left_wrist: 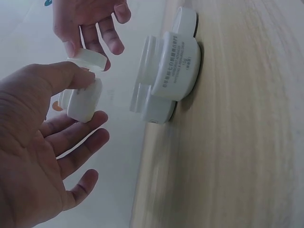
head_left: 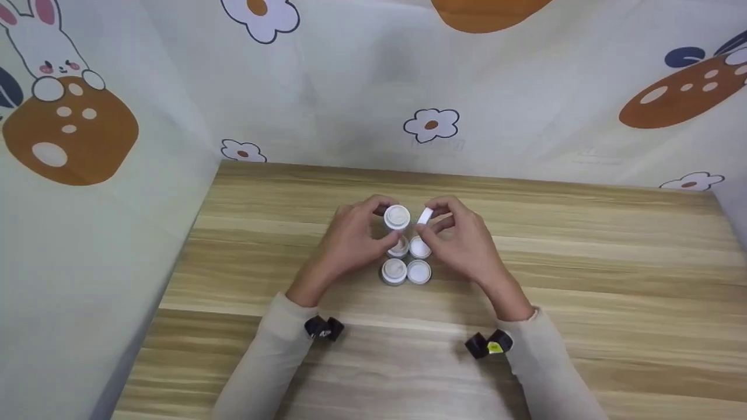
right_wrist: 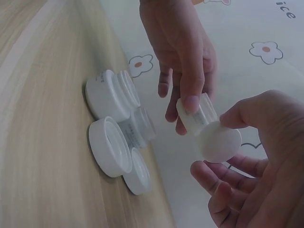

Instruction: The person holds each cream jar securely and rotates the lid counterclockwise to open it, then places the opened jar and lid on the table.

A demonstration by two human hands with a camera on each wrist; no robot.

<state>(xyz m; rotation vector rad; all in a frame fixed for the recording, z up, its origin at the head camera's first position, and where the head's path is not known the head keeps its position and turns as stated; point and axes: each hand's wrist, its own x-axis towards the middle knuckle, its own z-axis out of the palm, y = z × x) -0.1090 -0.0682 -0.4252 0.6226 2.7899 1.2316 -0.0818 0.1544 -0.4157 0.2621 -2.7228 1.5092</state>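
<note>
My left hand [head_left: 353,236] pinches a small white cream jar [head_left: 397,216] between thumb and fingers, raised above the table. Its top is uncovered. Beside it, my right hand [head_left: 464,239] holds a white lid [head_left: 425,216], tilted on edge; in the right wrist view the lid [right_wrist: 219,142] overlaps the held jar [right_wrist: 197,116]. Below the hands, two more uncapped jars stand on the table, the nearer jar [head_left: 394,271] in full sight and the farther jar [head_left: 399,247] partly hidden by the left thumb. To their right, two lids lie with their hollow sides up, a nearer lid [head_left: 419,272] and a farther lid [head_left: 419,247].
The wood-grain table [head_left: 583,280] extends to both sides of the hands. A pale printed sheet [head_left: 350,105] with flowers and carrots hangs behind the table and along its left side. Each sleeve carries a small black wrist device [head_left: 489,344].
</note>
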